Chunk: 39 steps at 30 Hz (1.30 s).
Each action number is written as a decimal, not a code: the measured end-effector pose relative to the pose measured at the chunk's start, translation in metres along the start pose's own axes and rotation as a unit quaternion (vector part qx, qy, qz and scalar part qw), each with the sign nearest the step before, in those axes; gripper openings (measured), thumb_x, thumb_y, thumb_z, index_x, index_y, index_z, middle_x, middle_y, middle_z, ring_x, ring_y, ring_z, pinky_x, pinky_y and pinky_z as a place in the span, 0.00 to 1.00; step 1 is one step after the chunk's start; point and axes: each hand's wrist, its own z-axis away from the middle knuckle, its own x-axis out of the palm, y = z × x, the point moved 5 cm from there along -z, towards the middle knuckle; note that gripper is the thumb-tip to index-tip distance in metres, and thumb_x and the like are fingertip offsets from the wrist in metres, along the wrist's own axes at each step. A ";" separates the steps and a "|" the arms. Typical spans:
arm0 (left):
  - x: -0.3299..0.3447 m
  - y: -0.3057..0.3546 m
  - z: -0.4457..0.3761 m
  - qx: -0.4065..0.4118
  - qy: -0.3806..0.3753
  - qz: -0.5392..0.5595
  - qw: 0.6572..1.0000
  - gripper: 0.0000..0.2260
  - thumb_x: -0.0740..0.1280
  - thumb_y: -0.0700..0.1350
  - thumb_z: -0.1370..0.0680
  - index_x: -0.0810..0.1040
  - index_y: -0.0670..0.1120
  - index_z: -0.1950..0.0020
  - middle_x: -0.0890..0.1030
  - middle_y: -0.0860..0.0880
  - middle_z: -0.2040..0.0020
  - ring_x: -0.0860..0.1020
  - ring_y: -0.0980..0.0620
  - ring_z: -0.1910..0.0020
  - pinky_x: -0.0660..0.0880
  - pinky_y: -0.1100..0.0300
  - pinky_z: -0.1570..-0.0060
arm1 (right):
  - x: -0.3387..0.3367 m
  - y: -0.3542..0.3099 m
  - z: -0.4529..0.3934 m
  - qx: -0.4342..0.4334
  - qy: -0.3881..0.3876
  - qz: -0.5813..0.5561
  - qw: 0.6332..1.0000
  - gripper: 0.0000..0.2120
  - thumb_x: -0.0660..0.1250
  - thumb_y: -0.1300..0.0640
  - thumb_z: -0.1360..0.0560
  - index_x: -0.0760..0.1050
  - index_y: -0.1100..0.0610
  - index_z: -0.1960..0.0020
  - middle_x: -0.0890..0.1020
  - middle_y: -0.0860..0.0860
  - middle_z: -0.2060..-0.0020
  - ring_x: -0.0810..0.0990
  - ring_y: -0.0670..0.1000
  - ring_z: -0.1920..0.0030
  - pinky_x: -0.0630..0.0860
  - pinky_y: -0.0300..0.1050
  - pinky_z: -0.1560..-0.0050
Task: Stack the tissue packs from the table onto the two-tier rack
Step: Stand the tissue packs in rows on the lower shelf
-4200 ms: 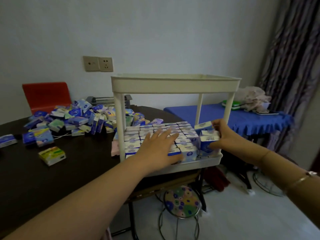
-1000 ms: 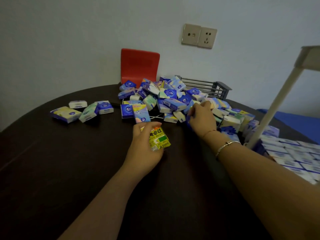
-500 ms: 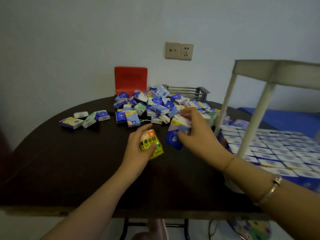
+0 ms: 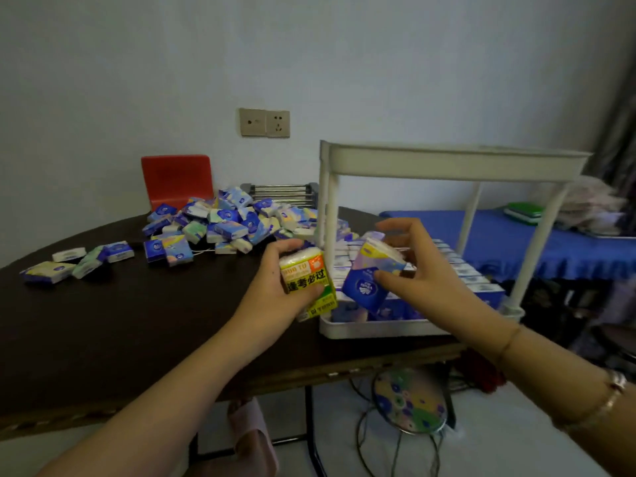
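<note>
Dark, matte tabletop (image 4: 103,321), rounded at the far edge, set against a pale plain wall with a beige double socket plate (image 4: 264,122).

Item 1: yellow-green tissue pack (image 4: 307,282), glossy film wrap, blocky, printed with bold characters; my left hand (image 4: 275,297) wraps it, thumb across the front, fingers behind, above the table edge just left of the rack.

Item 2: blue-and-lilac tissue pack (image 4: 373,274), soft-cornered, tilted; my right hand (image 4: 425,270) pinches it between thumb and fingers over the lower tier's front.

Item 3: two-tier rack (image 4: 447,160), cream plastic, round posts, shallow rimmed trays. Lower tier holds tight rows of blue-and-white packs (image 4: 464,273); the upper tray's contents are not visible from below.

Item 4: loose heap of packs (image 4: 230,223) on the table's far side, a few strays (image 4: 75,259) to the left.

Surroundings: red chair back (image 4: 177,179) behind the heap, blue ruffled cloth (image 4: 550,242) on a side table, patterned round stool (image 4: 409,402) on the pale floor.
</note>
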 end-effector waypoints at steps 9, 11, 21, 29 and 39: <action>0.117 0.012 -0.061 -0.065 -0.103 -0.003 0.993 0.20 0.63 0.30 0.23 0.58 0.49 0.42 0.69 0.51 0.49 0.73 0.57 0.56 0.76 0.61 0.59 | -0.094 0.037 0.000 0.132 0.085 -0.084 0.984 0.05 0.62 0.62 0.26 0.75 0.62 0.54 0.80 0.55 0.63 0.82 0.47 0.65 0.77 0.37 0.63; 0.137 0.011 -0.071 -0.073 -0.131 -0.006 0.989 0.20 0.62 0.29 0.24 0.59 0.49 0.42 0.71 0.47 0.46 0.75 0.54 0.55 0.76 0.58 0.57 | -0.103 0.045 -0.007 0.154 0.090 -0.048 0.983 0.11 0.59 0.59 0.23 0.75 0.67 0.52 0.79 0.54 0.65 0.81 0.46 0.67 0.76 0.37 0.65; 0.178 0.013 -0.128 0.011 -0.179 0.008 0.984 0.23 0.71 0.36 0.26 0.72 0.50 0.33 0.78 0.48 0.44 0.79 0.55 0.47 0.77 0.66 0.54 | -0.139 0.063 -0.044 0.190 0.025 0.176 0.966 0.12 0.66 0.50 0.24 0.78 0.57 0.47 0.77 0.47 0.64 0.75 0.36 0.75 0.67 0.27 0.74; 0.218 -0.030 -0.158 0.126 -0.253 -0.362 0.888 0.24 0.57 0.56 0.19 0.60 0.54 0.24 0.59 0.51 0.23 0.56 0.46 0.24 0.57 0.49 0.27 | -0.167 0.070 -0.062 0.172 0.173 0.417 0.875 0.09 0.62 0.52 0.24 0.67 0.58 0.57 0.73 0.53 0.68 0.74 0.57 0.64 0.71 0.48 0.65; 0.220 -0.062 -0.149 0.126 -0.294 -0.449 0.834 0.25 0.47 0.65 0.21 0.53 0.62 0.24 0.49 0.55 0.21 0.47 0.47 0.22 0.43 0.42 0.27 | -0.163 0.115 -0.087 0.345 0.191 0.412 0.821 0.29 0.59 0.58 0.22 0.50 0.63 0.26 0.76 0.63 0.48 0.76 0.62 0.53 0.69 0.50 0.60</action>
